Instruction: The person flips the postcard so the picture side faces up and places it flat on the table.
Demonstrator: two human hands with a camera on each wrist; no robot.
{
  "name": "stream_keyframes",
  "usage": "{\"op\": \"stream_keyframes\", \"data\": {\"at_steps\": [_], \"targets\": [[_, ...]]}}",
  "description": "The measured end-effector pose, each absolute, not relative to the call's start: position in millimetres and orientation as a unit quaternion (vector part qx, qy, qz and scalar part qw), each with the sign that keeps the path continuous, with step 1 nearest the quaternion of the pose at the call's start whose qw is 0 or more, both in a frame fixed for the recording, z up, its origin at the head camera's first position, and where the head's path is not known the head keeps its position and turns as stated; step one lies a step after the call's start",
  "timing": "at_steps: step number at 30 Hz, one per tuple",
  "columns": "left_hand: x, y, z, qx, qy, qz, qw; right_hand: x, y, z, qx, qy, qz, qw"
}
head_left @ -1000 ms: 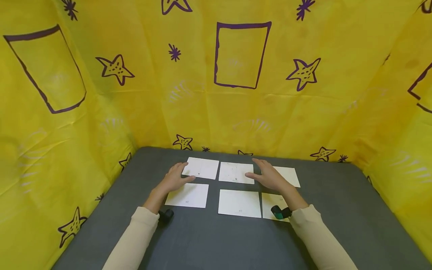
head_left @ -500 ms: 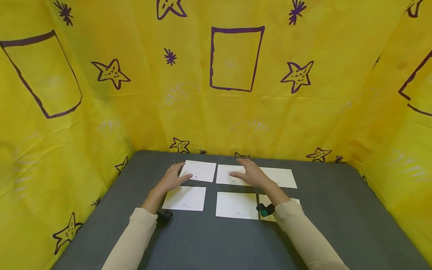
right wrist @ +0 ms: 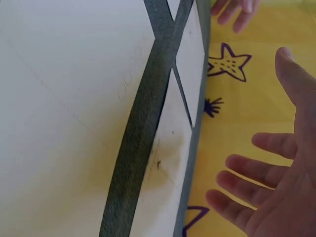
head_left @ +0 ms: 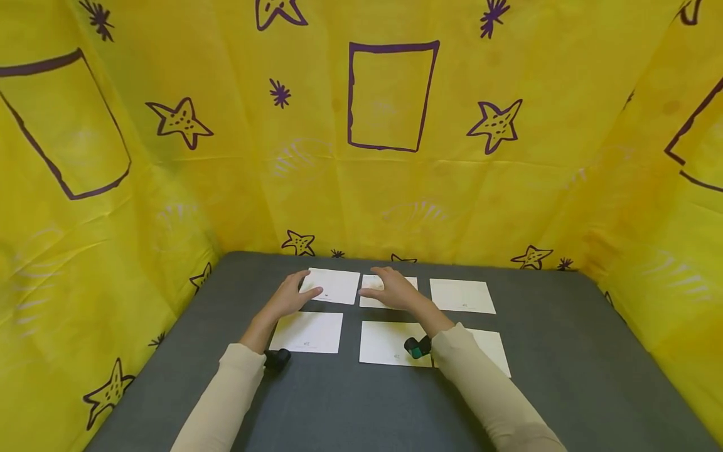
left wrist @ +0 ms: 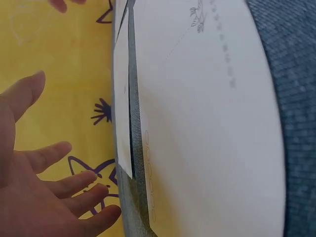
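White paper sheets lie in two rows of three. My left hand (head_left: 289,295) is held, fingers spread, over the left edge of the back left sheet (head_left: 337,285), with the front left sheet (head_left: 309,333) just below it. My right hand (head_left: 394,291) hovers over the back middle sheet (head_left: 369,302) and covers part of it, its thumb pointing left. Both palms face each other, holding nothing. In the left wrist view, a sheet (left wrist: 207,128) bears a small pencil sketch and a row of ovals. In the right wrist view, the right fingers (right wrist: 247,173) are spread and relaxed.
The back right sheet (head_left: 463,295), front middle sheet (head_left: 384,342) and front right sheet (head_left: 492,351), partly under the right sleeve, lie on the dark grey table (head_left: 350,408). Yellow cloth (head_left: 316,188) with purple starfish drawings walls the table's back and sides.
My right hand has moved left, from between the back middle and right sheets to over the back middle one, uncovering the back right sheet. The left hand has stayed nearly still.
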State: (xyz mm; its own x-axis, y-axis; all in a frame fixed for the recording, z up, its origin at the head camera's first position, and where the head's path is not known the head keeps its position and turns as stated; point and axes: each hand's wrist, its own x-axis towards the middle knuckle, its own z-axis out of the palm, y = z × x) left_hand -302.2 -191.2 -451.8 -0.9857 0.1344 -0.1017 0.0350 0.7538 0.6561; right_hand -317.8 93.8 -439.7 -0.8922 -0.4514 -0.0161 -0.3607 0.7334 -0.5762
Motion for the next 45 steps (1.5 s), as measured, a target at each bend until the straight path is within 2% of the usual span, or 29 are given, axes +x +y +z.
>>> {"op": "stream_keyframes", "data": {"at_steps": [16, 27, 45], "targets": [[-311.1, -189.5, -454.7, 0.034, 0.933, 0.352, 0.069, -320.6, 55.1, -457.7, -0.217, 0.932, -0.282, 0.068], [-317.6, -182.8, -462.5, -0.007, 0.935, 0.345, 0.083, -325.0, 40.7, -471.8, -0.214, 0.943, -0.250, 0.045], [-321.0, -180.9, -460.7, -0.032, 0.949, 0.301, 0.089, -325.9, 27.7, -471.5, -0.205, 0.958, -0.196, 0.035]]}}
